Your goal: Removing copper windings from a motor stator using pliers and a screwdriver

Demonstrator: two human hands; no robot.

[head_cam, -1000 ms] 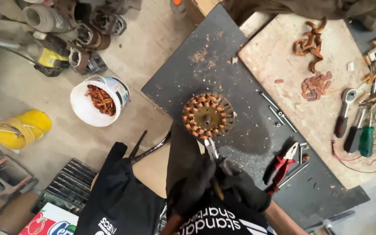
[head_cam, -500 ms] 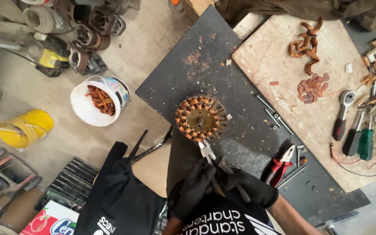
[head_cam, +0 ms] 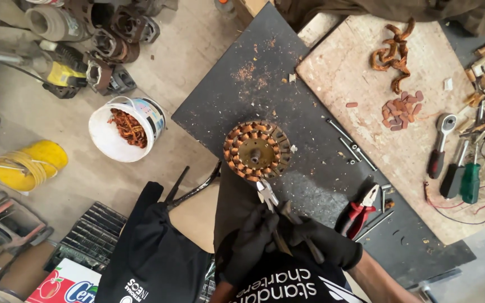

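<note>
Left hand: the left hand [head_cam: 252,242] in a black glove is wrapped around the handles of the pliers [head_cam: 269,197].
Right hand: the right hand [head_cam: 326,242], gloved too, is closed on the same handles, pressed close to the left one.
Pliers: the tips bite the near edge of the round motor part [head_cam: 257,150], maybe on a copper wire; it is too small to be sure.
Motor part: it lies flat near the middle of the dark board [head_cam: 287,112], ringed with copper coils.
Doing it well: I think a slow, straight pull toward the body works best, with the part kept flat so it does not skid.
Edges: the board ends just by the person's knees.
Open room: bare board lies behind the part. The red pliers [head_cam: 358,212] and loose bolts [head_cam: 350,146] sit to the right, and the white bucket [head_cam: 126,129] stands well apart on the left.
</note>
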